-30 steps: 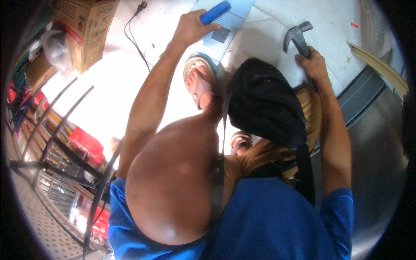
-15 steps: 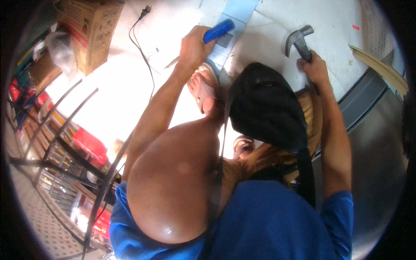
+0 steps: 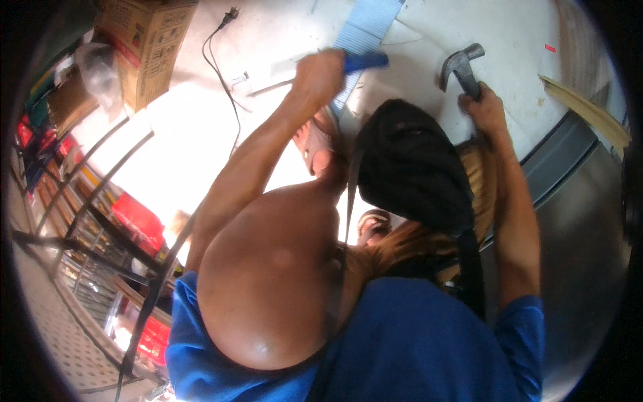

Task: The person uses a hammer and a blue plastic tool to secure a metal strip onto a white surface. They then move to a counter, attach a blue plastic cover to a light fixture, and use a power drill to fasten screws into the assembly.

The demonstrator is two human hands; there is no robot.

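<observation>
Gripping a blue handle (image 3: 368,61), the left hand (image 3: 320,77) has drawn closer to the black bag (image 3: 415,167) and turned, so the handle now lies nearly level beyond the bag's left part, in view crossing a ribbed blue strip (image 3: 367,30). That suggests the left hand is the active one; the right hand (image 3: 485,110), wrapped around a hammer (image 3: 461,65) beyond the bag's right part, has barely shifted. Whether a blurred thin piece (image 3: 271,88) left of the bag joins the handle cannot be told.

Before me, a wide camera sits on the head of the person (image 3: 415,342) and looks down closely, past the knee (image 3: 268,295), to left hand (image 3: 320,77) and right hand (image 3: 485,107).
</observation>
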